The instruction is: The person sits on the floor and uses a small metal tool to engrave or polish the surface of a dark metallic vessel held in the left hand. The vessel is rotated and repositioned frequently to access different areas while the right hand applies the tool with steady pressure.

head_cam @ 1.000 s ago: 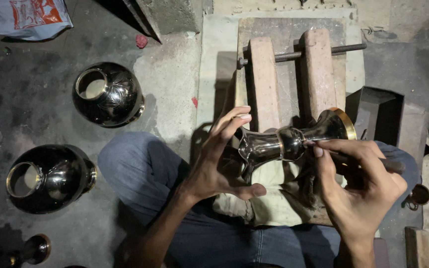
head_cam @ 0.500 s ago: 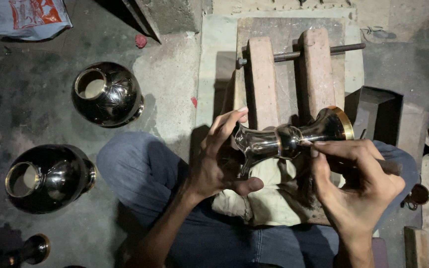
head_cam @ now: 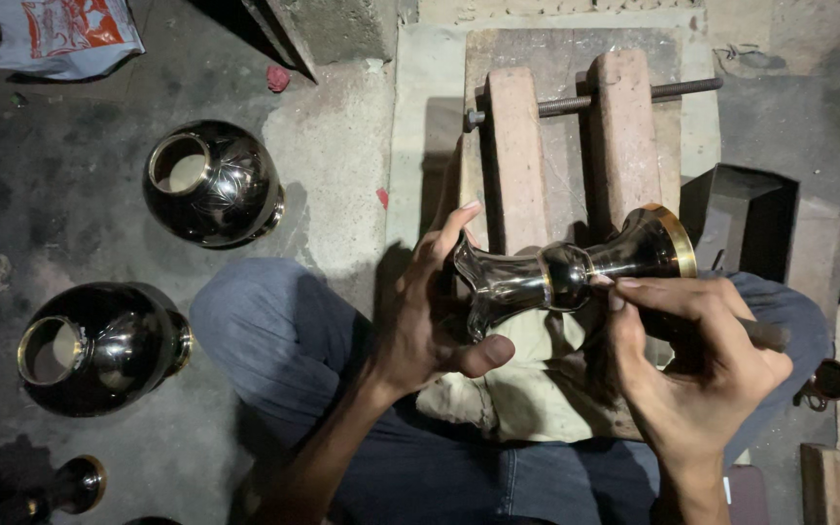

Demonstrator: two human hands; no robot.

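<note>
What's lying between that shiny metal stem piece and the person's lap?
In the head view, a crumpled pale cloth lies under the metal stem piece, cushioning it above the jeans-clad lap.

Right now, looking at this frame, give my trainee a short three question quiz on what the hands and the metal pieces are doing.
1. True or false: the left hand grips the flared end of the dark metal stand piece.
2. What lies under that piece on the lap? A: pale cloth; B: newspaper; C: a bare plank.
3. How many round dark vases sit on the floor on the person's left?

Key: 1 true. 2 A. 3 two, the far vase and the near vase. The right hand holds a thin tool against the piece.
</note>
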